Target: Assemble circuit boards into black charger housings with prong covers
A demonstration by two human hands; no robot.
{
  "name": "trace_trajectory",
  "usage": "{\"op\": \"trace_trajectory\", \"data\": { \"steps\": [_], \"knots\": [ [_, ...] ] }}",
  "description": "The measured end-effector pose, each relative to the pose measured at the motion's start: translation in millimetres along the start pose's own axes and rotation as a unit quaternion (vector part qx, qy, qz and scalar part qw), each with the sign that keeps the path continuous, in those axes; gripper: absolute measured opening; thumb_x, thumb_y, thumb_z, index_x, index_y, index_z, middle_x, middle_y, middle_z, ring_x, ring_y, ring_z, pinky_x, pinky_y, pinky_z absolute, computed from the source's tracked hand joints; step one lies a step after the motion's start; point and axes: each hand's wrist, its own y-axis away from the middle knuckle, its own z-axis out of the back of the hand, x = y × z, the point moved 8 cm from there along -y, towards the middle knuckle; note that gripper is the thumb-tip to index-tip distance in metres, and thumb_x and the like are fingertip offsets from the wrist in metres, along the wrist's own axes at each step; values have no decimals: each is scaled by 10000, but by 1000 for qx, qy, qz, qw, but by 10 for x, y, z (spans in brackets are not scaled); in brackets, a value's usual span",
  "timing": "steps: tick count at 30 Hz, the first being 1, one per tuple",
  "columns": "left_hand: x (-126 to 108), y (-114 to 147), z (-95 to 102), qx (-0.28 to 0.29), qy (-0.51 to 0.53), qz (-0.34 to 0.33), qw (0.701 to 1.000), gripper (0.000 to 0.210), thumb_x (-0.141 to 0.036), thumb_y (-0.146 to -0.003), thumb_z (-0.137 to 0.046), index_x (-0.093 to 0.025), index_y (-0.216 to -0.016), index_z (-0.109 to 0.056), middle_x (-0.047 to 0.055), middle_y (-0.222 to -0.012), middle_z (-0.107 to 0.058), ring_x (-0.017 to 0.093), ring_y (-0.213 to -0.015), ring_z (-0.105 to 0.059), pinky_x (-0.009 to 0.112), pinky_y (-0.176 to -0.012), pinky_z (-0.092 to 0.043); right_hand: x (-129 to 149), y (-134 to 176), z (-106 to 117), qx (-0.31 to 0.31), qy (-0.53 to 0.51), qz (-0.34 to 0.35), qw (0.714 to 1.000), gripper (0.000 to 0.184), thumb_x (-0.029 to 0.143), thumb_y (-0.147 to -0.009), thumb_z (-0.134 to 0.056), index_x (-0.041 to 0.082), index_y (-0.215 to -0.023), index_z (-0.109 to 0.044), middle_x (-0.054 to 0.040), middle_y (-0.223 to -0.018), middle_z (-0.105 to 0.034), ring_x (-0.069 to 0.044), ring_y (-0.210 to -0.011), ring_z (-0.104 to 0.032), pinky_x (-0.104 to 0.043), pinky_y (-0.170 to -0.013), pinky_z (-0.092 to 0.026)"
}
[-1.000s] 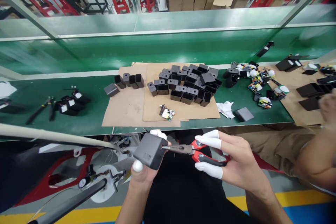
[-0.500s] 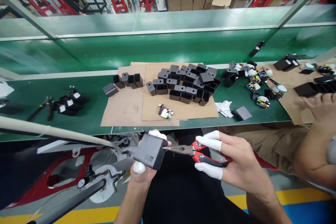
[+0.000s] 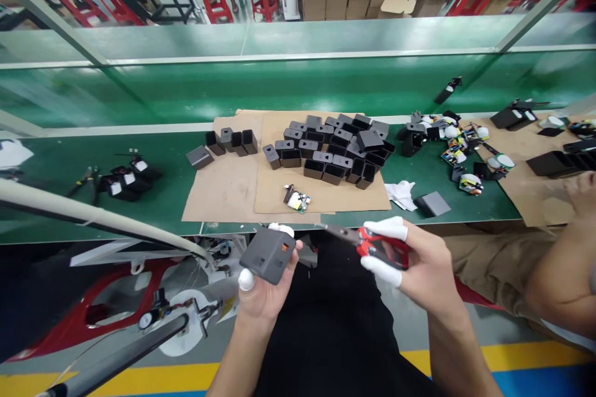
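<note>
In my left hand point(image 3: 265, 285) I hold a black charger housing point(image 3: 266, 254), tilted so that an end with an opening and orange-yellow parts inside faces up and right. White finger cots cover several of my fingertips. My right hand point(image 3: 414, 254) grips red-and-black long-nose pliers point(image 3: 358, 239) by the handles. Their tip points left and stands apart from the housing. Beyond my hands, a small circuit board point(image 3: 298, 200) with white and yellow parts lies on the cardboard sheet point(image 3: 223, 198).
Several black housings point(image 3: 330, 152) stand grouped on the cardboard. Circuit boards point(image 3: 459, 142) and a crumpled white tissue point(image 3: 400, 194) lie to the right. Black units with white labels point(image 3: 125, 183) sit at the left. A co-worker's arm point(image 3: 565, 254) is at the right edge.
The pliers have drawn away from the housing to the right and slightly up. My left hand has turned the housing, bringing its end with the opening into sight.
</note>
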Motion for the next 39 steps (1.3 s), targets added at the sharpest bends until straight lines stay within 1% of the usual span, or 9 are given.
{"op": "trace_trajectory", "data": {
  "steps": [7, 11, 14, 16, 20, 25, 30, 35, 39],
  "knots": [
    [51, 9, -18, -16, -6, 15, 1000, 598, -677, -677, -1008, -278, -1102, -876, 77, -1162, -882, 252, -1049, -861, 264, -939, -716, -1106, -98, -308, -43, 126, -95, 986, 430, 568, -962, -822, 203, -1189, -831, -30, -830, -760, -188, -627, -643, -349, -629, -559],
    [-158, -86, 104, -50, -146, -59, 986, 634, -700, -707, -971, -262, -1144, -834, 98, -1176, -866, 268, -997, -858, 342, -931, -727, -1236, -80, -445, -65, 170, -69, 981, 440, 595, -983, -785, 218, -1207, -822, -100, -1013, -797, -300, -953, -725, -473, -903, -565],
    [-564, -277, 296, -121, -364, -172, 907, 624, -593, -675, -1015, -228, -1123, -778, 91, -1085, -840, 291, -1012, -836, 454, -1009, -699, -1166, -46, -464, -92, 209, -60, 972, 384, 558, -1004, -781, 243, -1220, -820, -155, -1217, -777, -396, -1213, -669, -597, -1070, -445],
    [-865, -434, 398, -175, -528, -247, 794, 546, -570, -685, -998, -199, -997, -745, 67, -972, -801, 301, -1020, -812, 508, -1052, -668, -1062, -54, -504, -99, 218, -52, 970, 343, 513, -1030, -766, 249, -1245, -803, -169, -1323, -741, -409, -1294, -640, -616, -1109, -397],
    [-1150, -863, 651, -214, -671, -258, 662, 510, -520, -677, -990, -190, -998, -772, 106, -1063, -778, 368, -1098, -746, 637, -1155, -560, -760, -244, -858, -32, 183, -15, 982, 337, 462, -1056, -744, 253, -1321, -742, -125, -1303, -754, -334, -1252, -693, -510, -1081, -466],
    [-1157, -1177, 846, -194, -698, -253, 641, 587, -545, -661, -982, -195, -1069, -745, 99, -1097, -726, 349, -1069, -718, 613, -1109, -577, -514, -692, -1506, 51, 142, -21, 988, 610, 496, -957, -842, 197, -1462, -676, -183, -1326, -726, -410, -1293, -648, -575, -1119, -489],
    [-1188, -924, 936, -214, -661, -313, 647, 1009, -562, -688, -979, -153, -1485, -514, 182, -1372, -631, 342, -1204, -710, 573, -1073, -621, -525, -954, -1733, 44, 42, -59, 996, 415, 504, -885, -885, 221, -1177, -803, -149, -1158, -728, -388, -1143, -671, -596, -1074, -534],
    [-1373, -357, 350, -226, -664, -544, 461, 640, -367, -755, -992, -204, -1261, -636, 110, -1150, -679, 342, -1146, -674, 573, -1057, -594, -638, -865, -1529, -24, -151, -116, 981, 512, 643, -949, -777, 221, -1237, -764, -101, -1072, -761, -272, -931, -736, -476, -908, -637],
    [-961, -1107, -356, 50, -793, -356, 491, 242, -240, -1037, -683, -233, -1279, -671, 84, -1145, -717, 281, -1087, -705, 427, -941, -585, -671, -725, -1293, -74, -298, -159, 938, 573, 685, -941, -790, 230, -1285, -733, -99, -1124, -809, -248, -909, -779, -445, -893, -668]
  ]
}}
